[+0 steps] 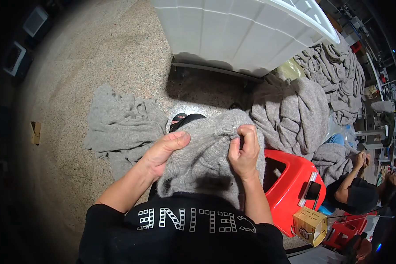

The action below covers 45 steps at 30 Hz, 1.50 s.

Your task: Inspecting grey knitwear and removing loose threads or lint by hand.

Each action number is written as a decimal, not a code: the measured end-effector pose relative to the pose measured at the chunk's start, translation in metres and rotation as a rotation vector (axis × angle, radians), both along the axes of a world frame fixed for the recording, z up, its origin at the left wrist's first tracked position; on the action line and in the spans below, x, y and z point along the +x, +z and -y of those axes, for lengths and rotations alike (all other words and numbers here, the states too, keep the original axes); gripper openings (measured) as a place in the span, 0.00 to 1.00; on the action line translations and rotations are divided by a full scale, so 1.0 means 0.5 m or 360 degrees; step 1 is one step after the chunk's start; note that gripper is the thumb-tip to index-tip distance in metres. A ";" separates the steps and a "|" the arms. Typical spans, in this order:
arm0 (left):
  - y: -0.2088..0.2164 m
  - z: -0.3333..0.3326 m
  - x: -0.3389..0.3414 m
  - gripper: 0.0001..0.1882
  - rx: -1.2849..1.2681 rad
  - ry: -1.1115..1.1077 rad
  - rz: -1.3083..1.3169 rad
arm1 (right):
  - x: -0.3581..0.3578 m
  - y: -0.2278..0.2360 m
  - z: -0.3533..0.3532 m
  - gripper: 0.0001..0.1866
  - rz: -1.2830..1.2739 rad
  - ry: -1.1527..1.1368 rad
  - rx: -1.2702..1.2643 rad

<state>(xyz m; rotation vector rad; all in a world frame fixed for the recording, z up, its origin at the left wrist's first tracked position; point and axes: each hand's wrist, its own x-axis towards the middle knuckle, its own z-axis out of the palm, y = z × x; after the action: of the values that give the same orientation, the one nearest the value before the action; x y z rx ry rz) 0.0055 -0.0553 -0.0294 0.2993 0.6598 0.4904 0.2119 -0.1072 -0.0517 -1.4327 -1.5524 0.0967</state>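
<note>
As 2 grips (163, 153) (245, 155) hold it, grey knit (202, 160) bunches.

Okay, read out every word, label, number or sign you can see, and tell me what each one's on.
Black shirt: large white block lettering across the front, not copied out here.
Yellow-gold box: small dark printing, not copied out either.
Held grey knit cloth: no lettering visible.
Cluttered background at right: too small and blurred to read.

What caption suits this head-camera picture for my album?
Left hand and right hand gripping grey knit fabric beside a red stool.
</note>
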 end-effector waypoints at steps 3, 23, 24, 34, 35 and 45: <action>-0.004 0.008 -0.004 0.18 -0.0173 -0.0090 0.0162 | -0.002 -0.006 -0.006 0.13 0.0021 -0.0001 -0.0005; -0.072 0.010 0.021 0.09 0.1694 -0.0230 -0.1072 | 0.022 0.000 -0.035 0.15 0.0073 -0.0078 0.0065; -0.067 0.006 0.022 0.09 0.1737 -0.0240 -0.1136 | 0.018 0.011 -0.036 0.15 0.0055 -0.0059 0.0082; -0.022 -0.036 0.044 0.06 0.1396 0.0344 -0.0804 | 0.014 0.040 -0.026 0.14 0.0090 -0.0061 0.0149; -0.018 -0.035 0.041 0.07 0.1020 0.0256 -0.0613 | 0.013 0.035 -0.026 0.13 0.0014 -0.0084 0.0062; -0.010 0.020 0.028 0.13 0.0461 -0.0657 0.0273 | -0.029 0.013 -0.040 0.11 -0.0320 0.0072 -0.0207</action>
<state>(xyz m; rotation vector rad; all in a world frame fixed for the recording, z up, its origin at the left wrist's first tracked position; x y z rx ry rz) 0.0194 -0.0655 -0.0345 0.6443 0.3441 0.2096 0.1977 -0.0873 -0.0453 -1.4412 -1.4343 0.3638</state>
